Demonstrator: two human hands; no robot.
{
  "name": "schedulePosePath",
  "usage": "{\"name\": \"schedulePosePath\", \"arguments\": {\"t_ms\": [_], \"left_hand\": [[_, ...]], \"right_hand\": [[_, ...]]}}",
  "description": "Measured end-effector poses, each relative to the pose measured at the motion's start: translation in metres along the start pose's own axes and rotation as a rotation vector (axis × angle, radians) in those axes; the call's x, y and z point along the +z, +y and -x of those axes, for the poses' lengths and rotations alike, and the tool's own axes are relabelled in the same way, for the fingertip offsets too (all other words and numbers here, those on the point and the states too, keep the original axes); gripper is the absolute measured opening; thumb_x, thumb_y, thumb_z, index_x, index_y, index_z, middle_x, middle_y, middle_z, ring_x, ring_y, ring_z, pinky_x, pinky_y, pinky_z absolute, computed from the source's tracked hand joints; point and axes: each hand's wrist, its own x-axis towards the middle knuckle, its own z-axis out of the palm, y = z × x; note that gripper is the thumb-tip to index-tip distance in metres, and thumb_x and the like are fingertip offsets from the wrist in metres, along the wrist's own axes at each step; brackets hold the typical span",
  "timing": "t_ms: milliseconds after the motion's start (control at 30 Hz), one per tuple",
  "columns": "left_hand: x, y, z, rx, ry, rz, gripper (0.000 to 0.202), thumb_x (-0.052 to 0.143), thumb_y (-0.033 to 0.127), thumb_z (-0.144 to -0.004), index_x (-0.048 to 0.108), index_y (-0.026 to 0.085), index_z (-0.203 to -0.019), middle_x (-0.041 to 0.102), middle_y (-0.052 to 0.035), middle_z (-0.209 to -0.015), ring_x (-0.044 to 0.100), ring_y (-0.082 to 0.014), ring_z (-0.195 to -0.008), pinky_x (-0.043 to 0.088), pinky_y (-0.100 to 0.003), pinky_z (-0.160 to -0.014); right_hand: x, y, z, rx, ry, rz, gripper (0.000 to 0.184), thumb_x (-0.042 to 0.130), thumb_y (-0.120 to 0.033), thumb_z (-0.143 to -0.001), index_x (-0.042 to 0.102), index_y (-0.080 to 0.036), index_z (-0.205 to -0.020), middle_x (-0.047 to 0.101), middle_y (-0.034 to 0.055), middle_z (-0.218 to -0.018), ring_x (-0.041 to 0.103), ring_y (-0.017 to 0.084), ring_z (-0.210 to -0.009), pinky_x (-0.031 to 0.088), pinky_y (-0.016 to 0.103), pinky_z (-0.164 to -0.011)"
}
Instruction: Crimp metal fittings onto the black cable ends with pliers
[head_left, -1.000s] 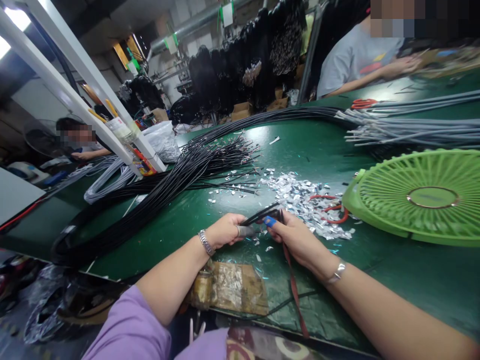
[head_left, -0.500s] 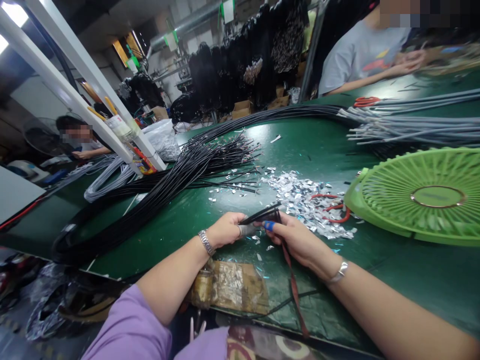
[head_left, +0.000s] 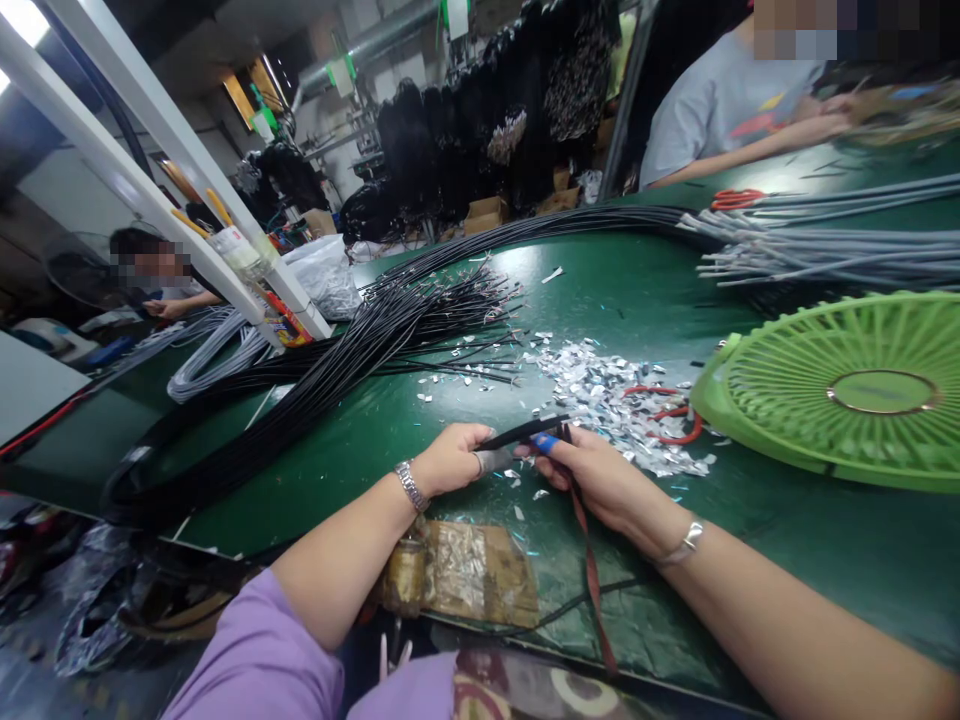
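Note:
Both my hands meet over the green table. My left hand [head_left: 451, 460] is closed on a short stretch of black cable [head_left: 517, 434], with a grey wrap on one fingertip. At the other end of that stretch, my right hand [head_left: 600, 475] pinches the cable between thumb and fingers; blue tape covers part of a digit. From under the right hand a narrow reddish-brown strip [head_left: 589, 565] hangs down to the table's front edge. The right fingers partly hide where strip and cable meet.
Silvery scraps [head_left: 600, 390] and red-handled scissors [head_left: 682, 432] lie beyond my hands. A green fan [head_left: 847, 390] stands at right. Black cable bundles [head_left: 360, 350] curve along the left, grey cables [head_left: 840, 255] lie at back right. A taped cardboard piece [head_left: 480, 575] is near the front edge.
My right hand has shifted slightly to the right, and the black strands between my hands now look closer together. My left hand has stayed in nearly the same place.

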Motion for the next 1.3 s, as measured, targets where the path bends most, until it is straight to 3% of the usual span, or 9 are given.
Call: {"name": "schedulePosePath", "arguments": {"t_ms": [133, 300, 533, 600, 700, 833, 933, 1100, 1300], "left_hand": [[0.000, -0.002, 0.000, 0.019, 0.001, 0.010, 0.029, 0.069, 0.040, -0.067, 0.055, 0.014, -0.066, 0.039, 0.0071, -0.048, 0.033, -0.0051, -0.047, 0.025, -0.019, -0.046], [0.000, -0.001, 0.000, 0.010, 0.008, 0.029, 0.030, 0.068, 0.040, -0.066, 0.054, 0.014, -0.066, 0.040, 0.0073, -0.048, 0.033, -0.0048, -0.046, 0.025, -0.019, -0.046], [0.001, -0.004, 0.000, -0.037, -0.029, 0.034, 0.028, 0.066, 0.039, -0.069, 0.054, 0.014, -0.075, 0.045, 0.0067, -0.050, 0.034, -0.0046, -0.041, 0.025, -0.018, -0.039], [0.001, -0.006, 0.000, 0.008, -0.022, 0.042, 0.031, 0.068, 0.037, -0.068, 0.056, 0.014, -0.086, 0.054, 0.0033, -0.062, 0.041, -0.0054, -0.045, 0.030, -0.018, -0.040], [0.001, -0.007, 0.001, 0.147, 0.038, 0.022, 0.038, 0.071, 0.033, -0.067, 0.056, 0.016, -0.097, 0.060, -0.0010, -0.081, 0.049, -0.0069, -0.056, 0.040, -0.019, -0.050], [-0.001, -0.002, 0.005, 0.313, 0.118, -0.172, 0.027, 0.068, 0.031, -0.071, 0.060, 0.015, -0.091, 0.062, -0.0026, -0.082, 0.056, -0.0118, -0.072, 0.045, -0.023, -0.069], [-0.001, 0.001, 0.008, 0.354, 0.170, -0.282, 0.021, 0.065, 0.031, -0.074, 0.061, 0.015, -0.087, 0.062, -0.0033, -0.080, 0.056, -0.0130, -0.073, 0.045, -0.024, -0.071], [0.005, 0.001, 0.004, 0.189, 0.168, 0.057, 0.032, 0.065, 0.040, -0.072, 0.054, 0.015, -0.090, 0.061, -0.0012, -0.072, 0.055, -0.0096, -0.052, 0.043, -0.022, -0.052], [0.003, 0.007, -0.001, 0.026, 0.182, 0.363, 0.045, 0.067, 0.051, -0.063, 0.045, 0.017, -0.082, 0.056, 0.0046, -0.054, 0.049, -0.0073, -0.037, 0.026, -0.016, -0.035]], "right_hand": [[-0.001, 0.003, -0.002, 0.037, -0.048, -0.012, 0.027, 0.079, -0.034, -0.053, 0.061, -0.017, -0.064, 0.049, -0.0048, -0.049, 0.033, 0.006, -0.041, 0.021, 0.022, -0.039], [-0.001, 0.000, 0.001, -0.064, -0.030, 0.071, 0.030, 0.079, -0.033, -0.052, 0.064, -0.018, -0.073, 0.060, -0.0011, -0.061, 0.041, 0.009, -0.048, 0.027, 0.022, -0.041], [-0.001, -0.003, 0.001, -0.165, -0.004, 0.158, 0.030, 0.080, -0.038, -0.050, 0.064, -0.020, -0.067, 0.061, -0.0015, -0.061, 0.055, 0.017, -0.063, 0.044, 0.031, -0.063], [-0.002, -0.003, 0.000, -0.117, 0.001, 0.137, 0.029, 0.080, -0.037, -0.049, 0.062, -0.019, -0.063, 0.057, -0.0030, -0.055, 0.051, 0.015, -0.055, 0.041, 0.028, -0.055], [-0.003, -0.001, -0.001, -0.019, -0.009, 0.082, 0.026, 0.079, -0.034, -0.049, 0.060, -0.018, -0.056, 0.048, -0.0051, -0.047, 0.036, 0.008, -0.044, 0.026, 0.023, -0.042], [-0.004, 0.000, -0.001, 0.059, -0.062, -0.081, 0.027, 0.077, -0.028, -0.046, 0.053, -0.018, -0.048, 0.043, -0.0043, -0.047, 0.031, 0.007, -0.043, 0.019, 0.023, -0.040], [-0.002, -0.002, 0.000, 0.103, -0.087, -0.180, 0.026, 0.078, -0.026, -0.045, 0.054, -0.017, -0.051, 0.044, -0.0037, -0.049, 0.031, 0.006, -0.044, 0.020, 0.022, -0.041], [0.005, -0.001, 0.001, 0.073, -0.086, -0.176, 0.029, 0.081, -0.025, -0.045, 0.058, -0.017, -0.060, 0.047, -0.0043, -0.054, 0.031, 0.006, -0.046, 0.020, 0.021, -0.041], [0.003, 0.002, -0.001, -0.111, 0.040, 0.031, 0.031, 0.080, -0.034, -0.053, 0.063, -0.019, -0.075, 0.048, -0.0061, -0.055, 0.037, 0.008, -0.047, 0.028, 0.022, -0.043]]}}
